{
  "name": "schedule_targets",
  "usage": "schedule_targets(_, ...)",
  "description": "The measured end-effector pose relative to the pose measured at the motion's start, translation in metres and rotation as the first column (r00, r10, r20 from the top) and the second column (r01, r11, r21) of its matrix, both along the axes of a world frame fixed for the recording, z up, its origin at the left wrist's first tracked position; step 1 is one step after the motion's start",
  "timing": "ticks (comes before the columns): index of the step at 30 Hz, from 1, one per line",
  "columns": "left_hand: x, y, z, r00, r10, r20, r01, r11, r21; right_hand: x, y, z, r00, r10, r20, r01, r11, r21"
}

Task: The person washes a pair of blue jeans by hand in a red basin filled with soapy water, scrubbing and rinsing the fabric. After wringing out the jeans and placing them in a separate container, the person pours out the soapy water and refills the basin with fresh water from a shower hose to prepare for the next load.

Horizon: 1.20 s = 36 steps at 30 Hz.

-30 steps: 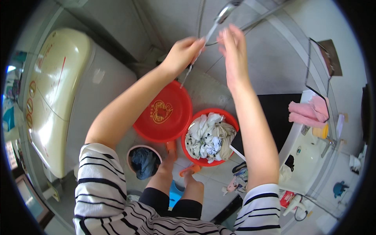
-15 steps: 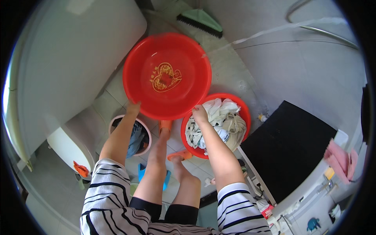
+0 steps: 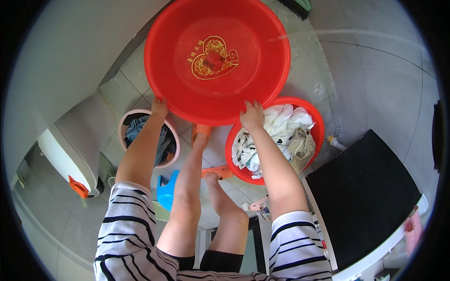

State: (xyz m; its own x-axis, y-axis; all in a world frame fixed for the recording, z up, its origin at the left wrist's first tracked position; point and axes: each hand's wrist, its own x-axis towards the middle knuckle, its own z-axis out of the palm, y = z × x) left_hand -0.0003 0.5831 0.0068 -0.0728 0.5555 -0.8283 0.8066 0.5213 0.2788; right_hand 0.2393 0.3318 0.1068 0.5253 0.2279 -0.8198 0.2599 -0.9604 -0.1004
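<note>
A wide red plastic basin with a gold heart-shaped print on its bottom is in front of me, with no contents visible in it. At its near left rim is my left hand, closed on the edge. My right hand grips the near right rim, its fingers reaching over the edge. Below my right hand stands a second red basin, filled with white and beige clothes. A pink bucket holding dark and blue denim clothes stands beside my left forearm.
On the right is a black-topped cabinet with a pink cloth at its far end. A blue stool stands by my legs, and orange slippers are on my feet. A green brush lies at the far wall.
My view has shifted, and the large basin now looks bigger and higher in the picture. Both hands keep hold of its rim; my right fingers now show over the edge.
</note>
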Motion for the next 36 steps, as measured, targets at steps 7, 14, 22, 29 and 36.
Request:
schedule_targets(7,-0.004,0.013,0.025,0.983,0.005,-0.184,0.039,0.972,0.233,-0.007,0.016,0.01,0.991,-0.134,0.025,0.129,0.981,0.144)
schedule_targets(14,0.041,-0.062,0.097,0.864,-0.477,-0.161,0.447,0.58,0.681,-0.037,-0.012,0.039,0.906,-0.376,0.195,0.295,0.891,0.346)
schedule_targets(22,0.049,-0.188,0.203,0.778,-0.625,0.06,0.482,0.656,0.581,-0.097,-0.078,0.1,0.854,-0.501,0.143,0.442,0.842,0.309)
schedule_targets(29,-0.012,-0.296,0.252,0.708,-0.696,0.116,0.629,0.697,0.345,-0.153,-0.165,0.131,0.758,-0.637,0.141,0.598,0.764,0.241)
schedule_targets(36,-0.022,-0.335,0.239,0.721,-0.59,0.364,0.606,0.791,0.082,-0.188,-0.214,0.099,0.106,-0.977,-0.183,0.914,0.023,0.405)
